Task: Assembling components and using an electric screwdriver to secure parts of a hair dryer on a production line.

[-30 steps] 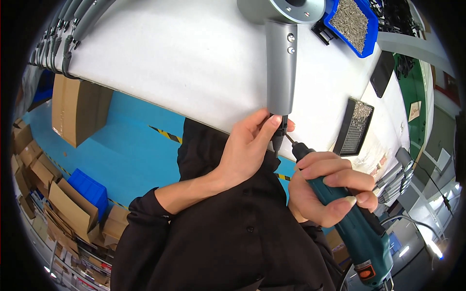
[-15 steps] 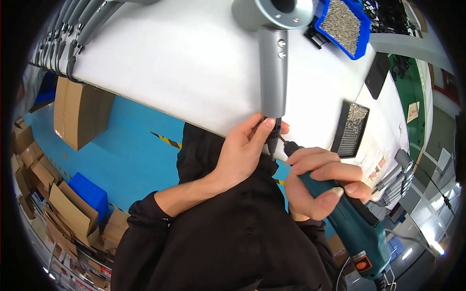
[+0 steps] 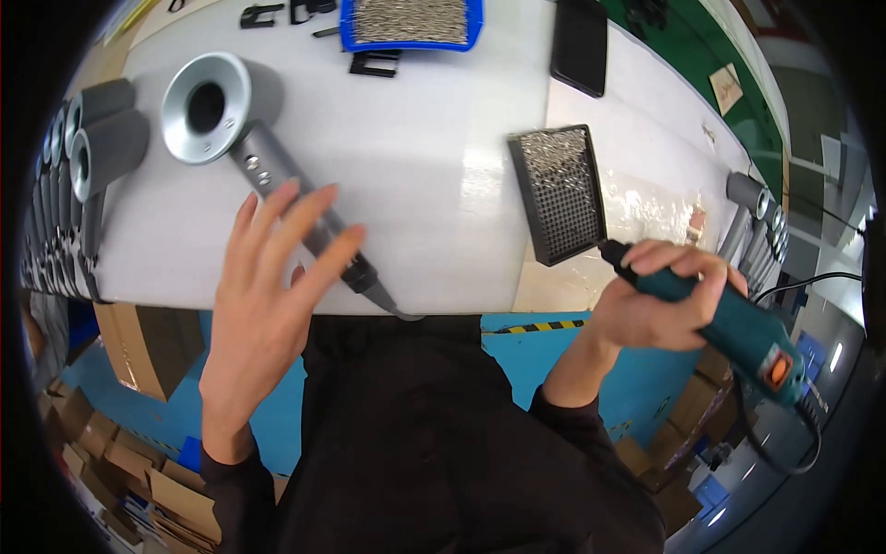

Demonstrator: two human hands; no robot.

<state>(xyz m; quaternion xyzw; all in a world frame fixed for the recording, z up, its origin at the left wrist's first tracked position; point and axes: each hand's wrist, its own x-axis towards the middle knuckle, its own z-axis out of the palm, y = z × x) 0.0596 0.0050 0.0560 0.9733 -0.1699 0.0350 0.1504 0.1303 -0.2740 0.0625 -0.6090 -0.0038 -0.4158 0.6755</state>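
Observation:
A grey hair dryer (image 3: 312, 192) lies on the white table, its round head up and left, its black cord end toward the table's front edge. Over its handle spreads my left hand (image 3: 273, 277), fingers apart and not wrapped round it; whether the fingertips touch the handle I cannot tell. My right hand (image 3: 666, 294) grips a dark green electric screwdriver (image 3: 734, 328) with an orange switch. The screwdriver's tip points at the lower right corner of a black screw tray (image 3: 543, 217), whose far end is heaped with small screws above a grid of holes.
A blue bin (image 3: 480, 20) full of screws stands at the back, with small black clips (image 3: 374, 63) beside it. A black phone (image 3: 580, 48) lies to its right. More grey dryers (image 3: 111, 152) line the left edge, others (image 3: 746, 196) the right. Cardboard boxes (image 3: 152, 346) stand on the blue floor.
My left hand has let go of the dryer's cord end and opened. The dryer now lies further left, tilted. My right hand has carried the screwdriver from the cord end to the screw tray.

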